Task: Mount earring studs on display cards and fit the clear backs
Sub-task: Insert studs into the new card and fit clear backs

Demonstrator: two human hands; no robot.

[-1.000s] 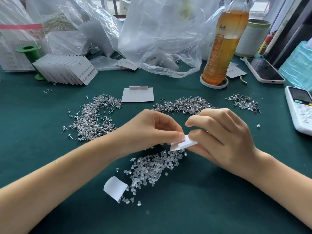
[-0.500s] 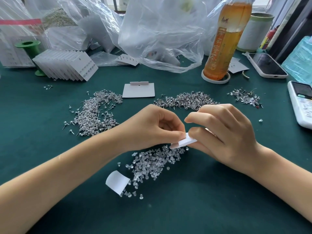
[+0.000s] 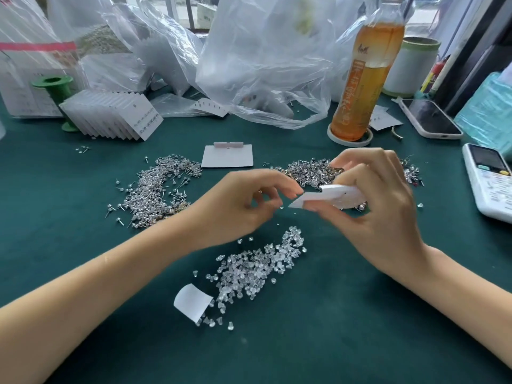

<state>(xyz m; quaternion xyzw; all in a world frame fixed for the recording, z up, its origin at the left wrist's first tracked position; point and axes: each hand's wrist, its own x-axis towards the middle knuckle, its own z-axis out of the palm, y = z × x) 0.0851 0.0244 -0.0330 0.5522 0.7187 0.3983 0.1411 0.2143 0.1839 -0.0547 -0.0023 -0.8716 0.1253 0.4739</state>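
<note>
My right hand holds a small white display card tilted above the green table, thumb under it and fingers over it. My left hand hovers just left of the card with its fingers curled and apart; the index tip is close to the card's left corner. A tiny clear speck sits by the thumb tip. Below the hands lies a pile of clear backs. Silver earring studs lie in a left heap and a middle heap that my right hand partly hides.
A blank card lies behind the hands, and a fanned stack of cards at back left. A curled paper scrap lies by the backs. Plastic bags, a drink bottle, a phone and a remote crowd the back and right.
My left hand has let go of the card and opened its fingers. My right hand has lifted and turned the card, which now shows more of its face.
</note>
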